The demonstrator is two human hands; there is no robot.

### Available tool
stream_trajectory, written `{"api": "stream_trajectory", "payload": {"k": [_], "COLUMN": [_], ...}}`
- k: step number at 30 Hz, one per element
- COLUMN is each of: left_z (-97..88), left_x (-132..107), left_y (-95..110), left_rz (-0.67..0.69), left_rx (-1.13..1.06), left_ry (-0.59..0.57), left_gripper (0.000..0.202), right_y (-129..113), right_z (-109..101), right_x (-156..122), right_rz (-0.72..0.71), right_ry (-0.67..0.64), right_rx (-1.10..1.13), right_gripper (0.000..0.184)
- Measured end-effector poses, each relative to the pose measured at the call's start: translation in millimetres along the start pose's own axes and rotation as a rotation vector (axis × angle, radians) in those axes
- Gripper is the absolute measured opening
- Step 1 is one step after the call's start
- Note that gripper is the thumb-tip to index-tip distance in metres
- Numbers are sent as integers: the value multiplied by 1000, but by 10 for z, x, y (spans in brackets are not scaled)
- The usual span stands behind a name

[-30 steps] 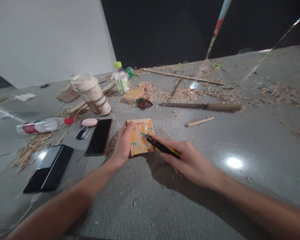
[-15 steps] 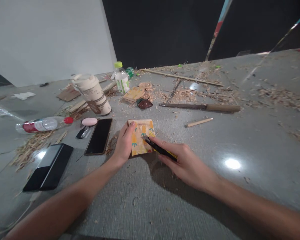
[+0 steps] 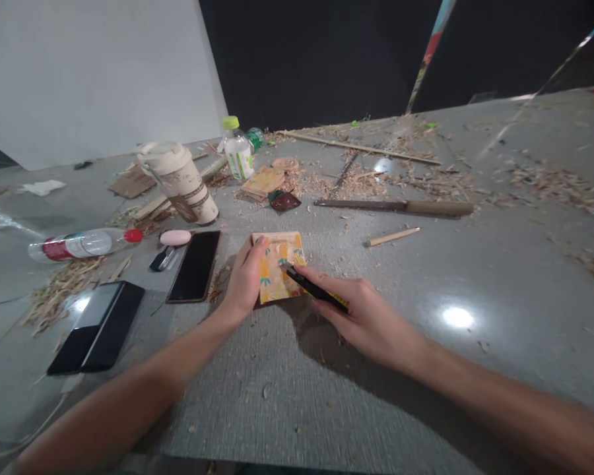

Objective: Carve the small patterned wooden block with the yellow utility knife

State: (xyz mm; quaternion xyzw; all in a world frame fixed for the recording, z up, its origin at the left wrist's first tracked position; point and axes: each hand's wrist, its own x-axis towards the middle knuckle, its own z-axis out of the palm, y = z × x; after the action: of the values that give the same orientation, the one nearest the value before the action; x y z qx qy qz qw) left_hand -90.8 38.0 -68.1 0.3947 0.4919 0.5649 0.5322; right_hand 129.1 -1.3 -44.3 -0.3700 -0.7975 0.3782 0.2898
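A big grey table [image 3: 426,369] is seen, and it is dusted with bits of wood. Piles of wood shavings [image 3: 376,181] are spread over the far side and the left side.

A long tool with a wooden handle [image 3: 396,206] is laid flat past the middle. A tall cup with a lid [image 3: 178,181] is stood on the left, tilted a little. A clear bottle with a red cap [image 3: 82,245] is laid on its side at the left. Two dark phones are laid flat: a folded one [image 3: 96,326] near the left edge and a slim one [image 3: 194,266] just beside the left hand. A small bottle with a green cap [image 3: 237,149] is stood upright behind the cup.

The left hand [image 3: 245,280] is pressed flat against the left edge of a small wooden block with yellow pictures [image 3: 276,267], which is laid on the table in the middle. The fingers are curled on the block to keep it in place.

The right hand [image 3: 366,316] is closed around a black and yellow knife [image 3: 314,290]. The tip of the knife is set on the right part of the block.

A short wooden stick [image 3: 393,236] is laid to the right of the block, well apart from it. A pink oval thing [image 3: 175,237] is laid near the slim phone.
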Motion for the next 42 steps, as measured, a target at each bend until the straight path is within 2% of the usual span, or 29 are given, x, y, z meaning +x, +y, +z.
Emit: {"api": "stream_trajectory", "payload": {"k": [12, 26, 33, 42], "left_z": [20, 27, 7, 51], "left_x": [-9, -18, -6, -42], "left_y": [32, 44, 14, 70], "left_rz": [29, 20, 13, 10], "left_rx": [28, 12, 9, -6], "left_ry": [23, 0, 3, -9], "left_gripper": [36, 40, 39, 39], "right_y": [-36, -37, -40, -22], "right_z": [-21, -52, -55, -50], "right_x": [4, 5, 0, 2], "right_rz": [-9, 11, 22, 16], "right_ry": [4, 10, -4, 1], "right_rx": [-8, -21, -16, -13], "right_gripper": [66, 59, 62, 62]}}
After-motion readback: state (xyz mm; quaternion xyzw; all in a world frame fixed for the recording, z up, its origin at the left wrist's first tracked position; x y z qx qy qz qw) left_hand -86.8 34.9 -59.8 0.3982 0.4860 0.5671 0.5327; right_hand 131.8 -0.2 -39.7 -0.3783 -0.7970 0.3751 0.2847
